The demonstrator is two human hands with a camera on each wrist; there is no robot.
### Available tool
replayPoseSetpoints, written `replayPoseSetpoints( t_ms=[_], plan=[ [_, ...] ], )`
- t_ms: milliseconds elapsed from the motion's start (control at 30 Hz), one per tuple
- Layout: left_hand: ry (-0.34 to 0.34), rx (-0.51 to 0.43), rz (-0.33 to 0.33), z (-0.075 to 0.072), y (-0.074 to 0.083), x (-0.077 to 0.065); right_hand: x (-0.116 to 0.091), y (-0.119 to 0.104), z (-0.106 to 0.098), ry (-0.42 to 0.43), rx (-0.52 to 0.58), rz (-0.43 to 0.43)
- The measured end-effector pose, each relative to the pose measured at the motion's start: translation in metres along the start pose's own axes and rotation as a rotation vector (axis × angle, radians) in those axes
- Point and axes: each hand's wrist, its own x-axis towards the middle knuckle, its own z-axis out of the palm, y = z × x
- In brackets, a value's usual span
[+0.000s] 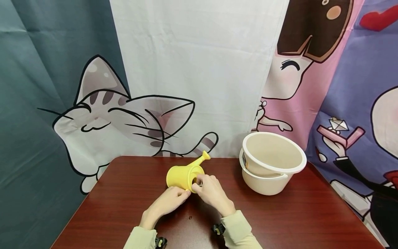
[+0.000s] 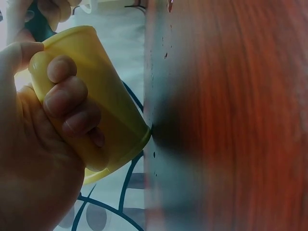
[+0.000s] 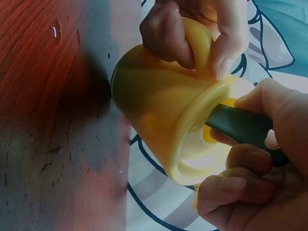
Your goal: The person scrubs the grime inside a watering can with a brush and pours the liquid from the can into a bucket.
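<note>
A yellow watering can (image 1: 178,176) is tipped over the table, its spout up and its open mouth toward the right. My left hand (image 1: 169,203) grips its handle, with the fingers wrapped round it in the left wrist view. My right hand (image 1: 214,193) pinches a dark green handle (image 3: 243,126) at the can's mouth. A bit of yellow shows by the thumb at that handle's inner end; the rest is hidden, so its kind is unclear. The can's bottom edge touches or nearly touches the table in the wrist views.
Two cream basins (image 1: 296,169), one tilted inside the other, stand at the back right of the brown wooden table (image 1: 136,186). Small shiny spots (image 3: 56,31) dot the tabletop. A cartoon-printed cloth (image 1: 199,69) hangs right behind the far edge.
</note>
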Motion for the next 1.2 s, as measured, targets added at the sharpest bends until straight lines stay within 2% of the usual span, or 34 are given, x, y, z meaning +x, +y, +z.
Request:
replayPoseSetpoints(
  t_ms=[367,833,1000,1200],
  plan=[
    [-0.011,-0.011,-0.003,0.0,0.0,-0.001,-0.003,-0.002,-0.013,-0.023,0.014,-0.004],
    [-0.027,-0.047,-0.029,0.001,-0.001,0.0,-0.002,-0.005,-0.032,0.002,0.021,0.021],
    [-0.015,-0.028,-0.015,0.002,-0.001,0.001,-0.001,-0.004,-0.026,-0.002,0.03,0.023],
    [-0.002,0.004,-0.008,0.001,-0.003,0.001,0.001,-0.002,-0.01,-0.031,0.035,0.018]
  ],
)
